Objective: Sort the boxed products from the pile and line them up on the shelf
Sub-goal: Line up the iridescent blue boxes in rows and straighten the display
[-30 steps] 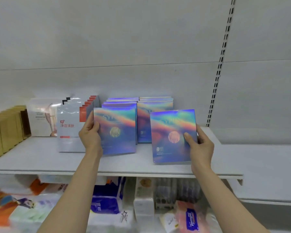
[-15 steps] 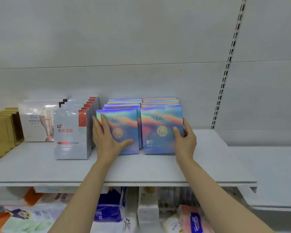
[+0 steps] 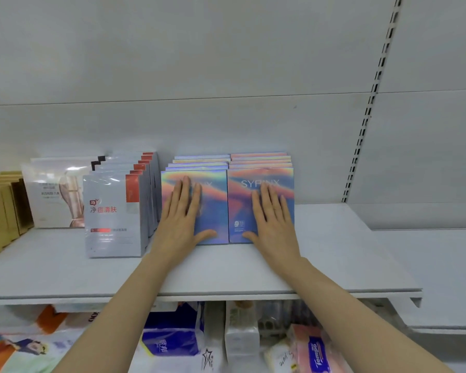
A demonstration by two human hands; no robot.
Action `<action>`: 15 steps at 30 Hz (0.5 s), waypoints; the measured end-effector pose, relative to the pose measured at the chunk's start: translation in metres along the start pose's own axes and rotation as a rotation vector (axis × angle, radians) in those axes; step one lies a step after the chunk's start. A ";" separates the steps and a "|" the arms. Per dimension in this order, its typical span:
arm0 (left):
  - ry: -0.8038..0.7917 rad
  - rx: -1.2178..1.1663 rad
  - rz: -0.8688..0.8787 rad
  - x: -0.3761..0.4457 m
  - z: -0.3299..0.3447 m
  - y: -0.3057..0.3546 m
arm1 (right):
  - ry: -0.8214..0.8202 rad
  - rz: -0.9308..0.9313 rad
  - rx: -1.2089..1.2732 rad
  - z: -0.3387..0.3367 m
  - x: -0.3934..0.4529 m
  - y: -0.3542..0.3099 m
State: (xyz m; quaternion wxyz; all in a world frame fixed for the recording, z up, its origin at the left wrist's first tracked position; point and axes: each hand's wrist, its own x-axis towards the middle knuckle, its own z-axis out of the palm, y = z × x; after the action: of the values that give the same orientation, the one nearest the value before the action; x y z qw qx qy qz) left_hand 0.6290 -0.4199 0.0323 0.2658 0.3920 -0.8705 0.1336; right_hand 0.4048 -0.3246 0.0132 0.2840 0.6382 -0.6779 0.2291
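Left hand (image 3: 183,223): my palm lies flat, fingers straight, on the left front box (image 3: 213,211).
Right hand (image 3: 273,222): flat too, on the right front box (image 3: 242,208).
Done: two rows upright on my shelf (image 3: 334,265).
Left: pile not in view.

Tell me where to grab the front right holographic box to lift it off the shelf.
Probably pinch the front right holographic box by its top edge, coming from above. It stands upright, its left side tight against the neighbouring front box, more boxes close behind; only top and right edges are free. The right hand lies flat on its face.
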 end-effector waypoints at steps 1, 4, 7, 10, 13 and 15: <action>-0.001 0.012 0.008 0.000 0.000 0.000 | -0.006 -0.005 -0.007 -0.001 0.000 0.000; 0.026 0.041 0.001 0.000 -0.004 0.006 | -0.011 -0.010 -0.025 -0.007 0.000 -0.001; 0.123 0.072 0.069 0.001 -0.013 0.027 | 0.054 0.000 -0.012 -0.022 -0.005 0.003; 0.251 0.079 0.241 0.002 -0.021 0.063 | 0.168 0.016 -0.001 -0.045 -0.022 0.019; 0.266 0.047 0.346 0.005 -0.026 0.106 | 0.270 0.054 -0.023 -0.066 -0.051 0.048; 0.249 -0.007 0.391 0.007 -0.025 0.139 | 0.312 0.092 -0.036 -0.080 -0.073 0.069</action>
State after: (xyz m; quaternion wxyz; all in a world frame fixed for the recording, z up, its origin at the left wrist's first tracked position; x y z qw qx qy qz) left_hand 0.5293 -0.3224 0.0533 0.3414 0.1956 -0.8909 0.2269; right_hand 0.3452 -0.2114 0.0265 0.3864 0.5581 -0.6579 0.3262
